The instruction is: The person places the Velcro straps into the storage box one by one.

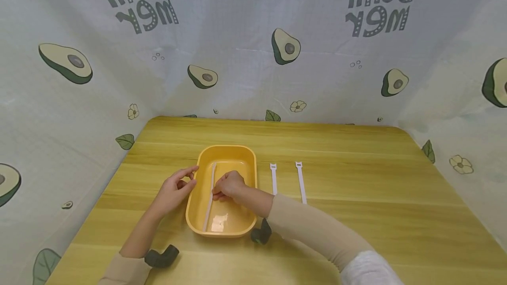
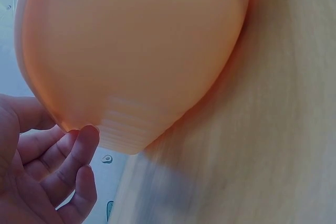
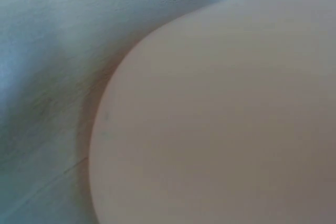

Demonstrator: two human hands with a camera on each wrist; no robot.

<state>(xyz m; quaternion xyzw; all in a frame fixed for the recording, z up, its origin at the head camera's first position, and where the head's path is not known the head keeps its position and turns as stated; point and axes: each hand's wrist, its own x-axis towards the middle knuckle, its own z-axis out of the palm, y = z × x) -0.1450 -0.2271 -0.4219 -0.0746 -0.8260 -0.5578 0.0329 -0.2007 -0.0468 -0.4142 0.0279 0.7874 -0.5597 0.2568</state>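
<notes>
A yellow tray [image 1: 227, 234] with rounded corners stands on the table. My left hand [image 1: 174, 190] is at its left side; in the left wrist view the left hand [image 2: 50, 166] holds the rim between thumb and bent fingertips. Inside the tray lies a long white strap [image 1: 208, 210], running lengthwise near the left wall. Over the tray, my right hand [image 1: 233, 184] pinches this strap near its middle; the fingertips are partly hidden. The right wrist view shows only the tray's outer wall [image 3: 210, 119] close up, without the hand.
Two white cable straps [image 1: 273, 177] with slotted heads lie on the wood-grain table [image 1: 376, 188] right of the tray; my right forearm covers their near ends. A white cloth with avocado prints [image 1: 253, 91] hangs behind the table and at both sides.
</notes>
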